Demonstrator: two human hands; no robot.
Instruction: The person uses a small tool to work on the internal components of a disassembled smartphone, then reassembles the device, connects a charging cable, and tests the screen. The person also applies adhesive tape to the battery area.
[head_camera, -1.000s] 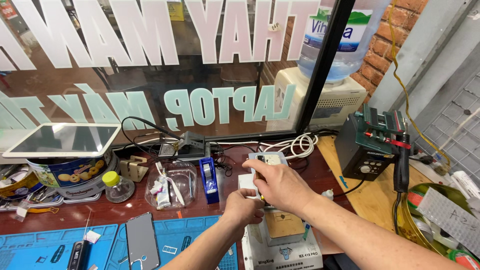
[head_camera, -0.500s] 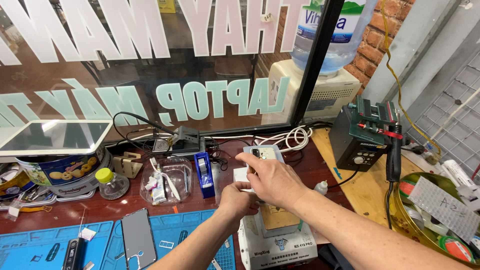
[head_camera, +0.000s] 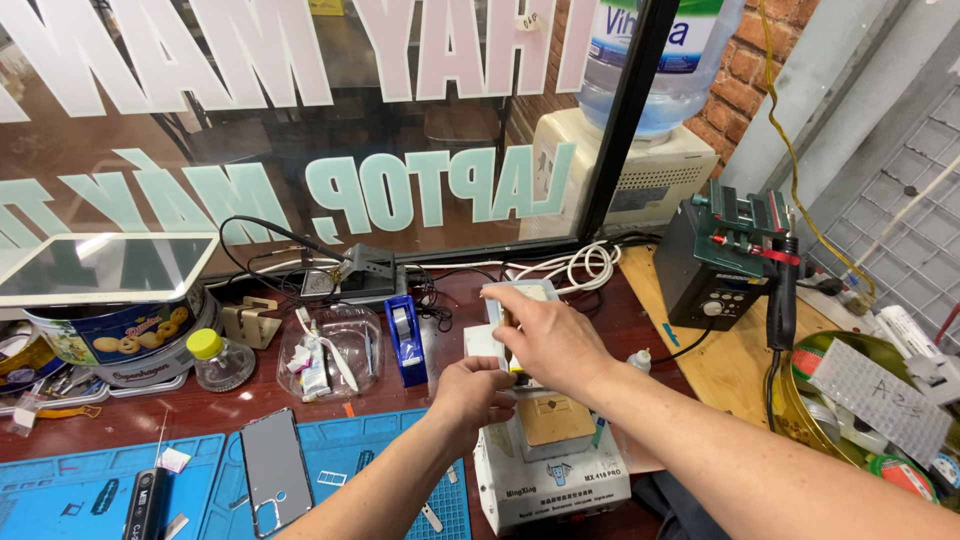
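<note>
Fingers of the right hand (head_camera: 545, 335) pinch the edge of a small white part (head_camera: 520, 300), and the left hand (head_camera: 470, 390) pinches its lower corner (head_camera: 483, 343). Both hands stay at the same place as half a second ago, above the white heating machine (head_camera: 550, 470). Its long axis points away, toward the window. Beside it on the counter (head_camera: 200, 410) stand a blue tape holder (head_camera: 405, 335) and a clear tray (head_camera: 335, 350); the right hand hides most of the part.

blue tape dispenser (head_camera: 405, 340) crowds the left hand (head_camera: 470, 392); bare wood (head_camera: 725, 365) lies open rightward.
</note>
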